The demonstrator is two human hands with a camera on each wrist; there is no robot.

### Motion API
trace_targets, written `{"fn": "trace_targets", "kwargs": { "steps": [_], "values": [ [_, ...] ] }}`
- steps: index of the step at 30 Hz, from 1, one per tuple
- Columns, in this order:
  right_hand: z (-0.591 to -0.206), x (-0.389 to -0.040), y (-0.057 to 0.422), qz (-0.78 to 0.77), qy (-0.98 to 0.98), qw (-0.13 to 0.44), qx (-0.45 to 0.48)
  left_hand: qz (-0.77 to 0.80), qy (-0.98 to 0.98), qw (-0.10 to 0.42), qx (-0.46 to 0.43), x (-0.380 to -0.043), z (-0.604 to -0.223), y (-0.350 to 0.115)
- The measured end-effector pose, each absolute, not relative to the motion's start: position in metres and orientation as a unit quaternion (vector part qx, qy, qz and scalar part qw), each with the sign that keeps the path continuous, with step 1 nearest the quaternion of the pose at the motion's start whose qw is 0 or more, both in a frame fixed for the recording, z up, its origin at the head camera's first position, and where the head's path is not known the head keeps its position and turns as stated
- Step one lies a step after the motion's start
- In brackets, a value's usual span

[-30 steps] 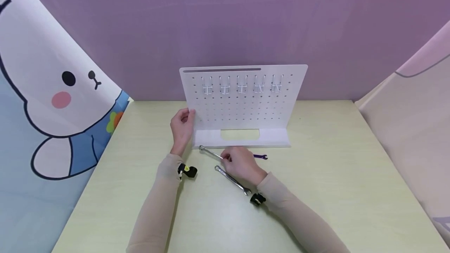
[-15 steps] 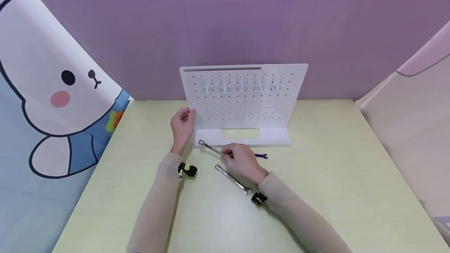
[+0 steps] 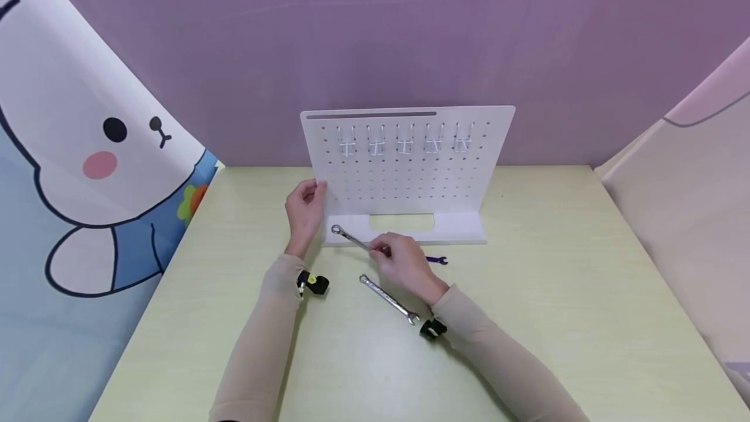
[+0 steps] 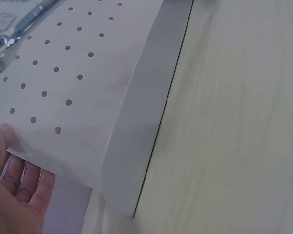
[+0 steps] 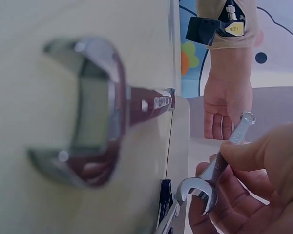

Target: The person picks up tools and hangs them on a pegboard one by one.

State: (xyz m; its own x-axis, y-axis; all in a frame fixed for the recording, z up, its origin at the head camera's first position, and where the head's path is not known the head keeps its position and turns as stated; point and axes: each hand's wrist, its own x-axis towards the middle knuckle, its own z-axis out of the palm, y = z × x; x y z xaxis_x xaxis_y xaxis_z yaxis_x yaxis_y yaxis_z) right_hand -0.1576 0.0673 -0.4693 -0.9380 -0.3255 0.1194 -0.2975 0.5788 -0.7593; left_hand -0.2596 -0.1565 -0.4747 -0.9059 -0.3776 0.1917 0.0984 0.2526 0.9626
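Observation:
My left hand (image 3: 305,210) grips the left edge of a white pegboard stand (image 3: 404,181); in the left wrist view its thumb lies in front and its fingers behind the panel. My right hand (image 3: 404,262) pinches a silver combination wrench (image 3: 351,238) mid-shaft, in front of the stand's base. That wrench's ring end points left and up; its open end (image 5: 198,187) shows in the right wrist view. A second silver wrench (image 3: 388,298) lies on the table beside the right wrist. Behind the right hand lies a purple wrench (image 3: 437,260), mostly hidden.
Several white wire hooks (image 3: 404,142) hang in a row near the panel's top. The pale wooden table (image 3: 562,279) extends to both sides. A purple backdrop (image 3: 404,31) stands behind, and a cartoon-printed cloth (image 3: 105,213) is at the left.
My right hand has moved slightly up and forward, raising the wrench's ring end in front of the stand's base. The left hand keeps its place on the panel's edge.

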Motion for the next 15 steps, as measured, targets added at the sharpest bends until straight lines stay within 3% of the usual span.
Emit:
{"fn": "trace_targets", "kwargs": {
  "steps": [15],
  "values": [
    [-0.4632,-0.1636,0.0663,-0.489,0.858,-0.015,-0.157,-0.608,-0.765,0.194,0.085,-0.2599,-0.4763,-0.1573]
  ]
}}
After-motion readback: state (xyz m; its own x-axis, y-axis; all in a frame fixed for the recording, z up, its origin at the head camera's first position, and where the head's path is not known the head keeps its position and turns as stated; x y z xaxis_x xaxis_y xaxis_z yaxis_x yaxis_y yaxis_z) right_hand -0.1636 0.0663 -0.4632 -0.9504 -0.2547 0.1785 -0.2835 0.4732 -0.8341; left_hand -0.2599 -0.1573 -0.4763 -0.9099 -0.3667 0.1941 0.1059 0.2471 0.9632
